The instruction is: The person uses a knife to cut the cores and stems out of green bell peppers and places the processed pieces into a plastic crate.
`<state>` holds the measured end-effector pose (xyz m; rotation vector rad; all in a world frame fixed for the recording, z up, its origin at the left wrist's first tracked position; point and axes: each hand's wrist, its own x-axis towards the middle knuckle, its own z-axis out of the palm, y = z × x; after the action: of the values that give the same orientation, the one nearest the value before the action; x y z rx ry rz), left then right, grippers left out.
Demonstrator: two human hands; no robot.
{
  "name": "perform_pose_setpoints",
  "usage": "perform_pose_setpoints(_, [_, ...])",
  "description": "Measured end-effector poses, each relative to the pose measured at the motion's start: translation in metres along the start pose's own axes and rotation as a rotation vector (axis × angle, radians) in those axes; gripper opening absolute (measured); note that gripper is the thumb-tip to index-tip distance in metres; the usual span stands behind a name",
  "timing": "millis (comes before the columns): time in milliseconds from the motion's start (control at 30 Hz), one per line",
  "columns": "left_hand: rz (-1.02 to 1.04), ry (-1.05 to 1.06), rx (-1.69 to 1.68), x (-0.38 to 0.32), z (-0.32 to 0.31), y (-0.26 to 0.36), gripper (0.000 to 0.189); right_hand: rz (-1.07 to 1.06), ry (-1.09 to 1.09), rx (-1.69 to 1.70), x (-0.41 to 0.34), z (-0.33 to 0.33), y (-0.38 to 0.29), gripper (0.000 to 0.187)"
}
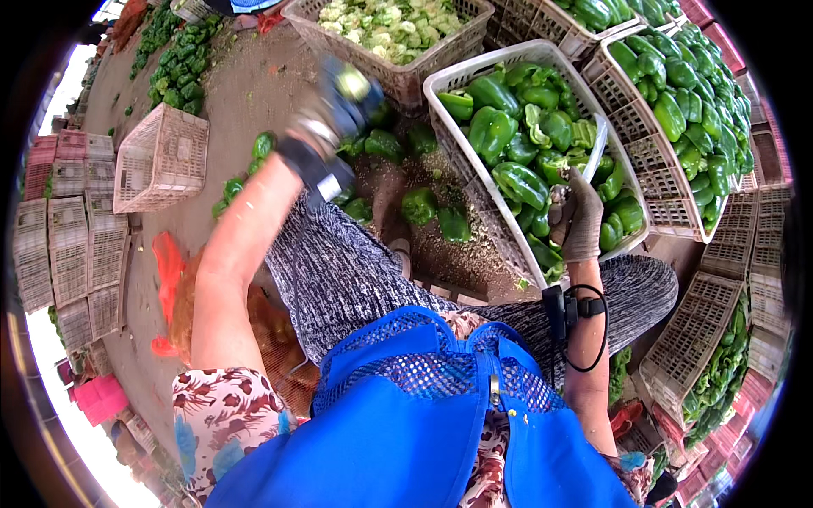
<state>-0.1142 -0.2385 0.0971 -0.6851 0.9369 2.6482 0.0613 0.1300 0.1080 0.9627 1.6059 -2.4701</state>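
My left hand (343,105), in a dark blue glove, is blurred above the floor, left of the crate of pepper cores (289,14). A pale yellow-green piece (353,83) shows at its fingers; the blur hides how they close. My right hand (579,213), in a grey-brown glove, grips a knife (596,149) whose pale blade points up and away from me. It is over the right side of a plastic crate (438,95) of green bell peppers (492,132). Some peppers there are cut open, with pale insides showing.
More crates heaped with bell peppers (670,117) stand to the right. Loose peppers (419,206) and scattered seeds lie on the floor between my legs and the crates. At left are a tilted crate (162,159), stacked crates (70,247) and red netting (168,267).
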Motion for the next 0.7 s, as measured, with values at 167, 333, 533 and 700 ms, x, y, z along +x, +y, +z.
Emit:
perform_pose_setpoints(167, [0.336,-0.070,-0.300,0.077,-0.058,0.163,0.054,-0.035,-0.074,0.062,0.015,0.003,0.004,0.029])
perform_pose_setpoints(333, [-0.014,-0.234,0.695,0.067,-0.059,-0.024,0.028,-0.021,-0.073,0.089,0.015,0.002,-0.001,0.029])
perform_pose_setpoints(533, [-0.233,-0.039,2.200,0.061,-0.193,-0.211,0.062,0.014,-0.045,0.085,0.014,0.017,0.000,0.027])
perform_pose_setpoints(700, [-0.304,0.193,2.035,0.020,-0.112,-0.219,0.056,0.057,-0.013,-0.172,0.007,0.028,-0.005,0.023])
